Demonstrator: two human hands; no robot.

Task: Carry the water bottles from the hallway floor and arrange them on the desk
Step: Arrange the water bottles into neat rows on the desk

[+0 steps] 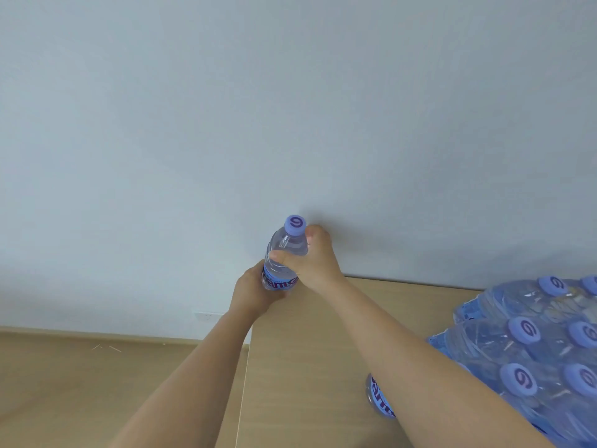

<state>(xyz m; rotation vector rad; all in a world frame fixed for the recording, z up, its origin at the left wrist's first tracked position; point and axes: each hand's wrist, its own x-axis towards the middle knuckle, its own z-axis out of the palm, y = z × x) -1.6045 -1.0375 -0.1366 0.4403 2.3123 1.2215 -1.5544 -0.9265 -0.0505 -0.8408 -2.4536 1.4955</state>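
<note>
Wall (290, 108), pale and bare, filled most of the view, meeting the wooden floor (80, 383) at lower left. The desk (307, 334), light wood, stood against that wall, its left edge running down the middle of the frame. On its right side sat a shrink-wrapped pack of bottles (533, 350), blue-capped and still bundled, reaching toward the desk's back edge. Just beside the pack, a loose second bottle (378, 399) showed only part of its label from behind the right forearm; whether it stood or lay could not be told.

At the desk's far left corner, close to the wall, a single water bottle (284, 253) was held upright in both hands. The left hand (255, 292) was wrapped around its lower body at the label, and the right hand (313, 260) was closed around its shoulder just under the cap (295, 224), thumb across the front. Whether its base already touched the wood was hidden by the left hand.

The step in hand looked like placing this bottle into the corner as the start of a row. The next move would likely call for settling it flat, letting go with both hands without tipping it, then reaching for another bottle to set just beside it.
</note>
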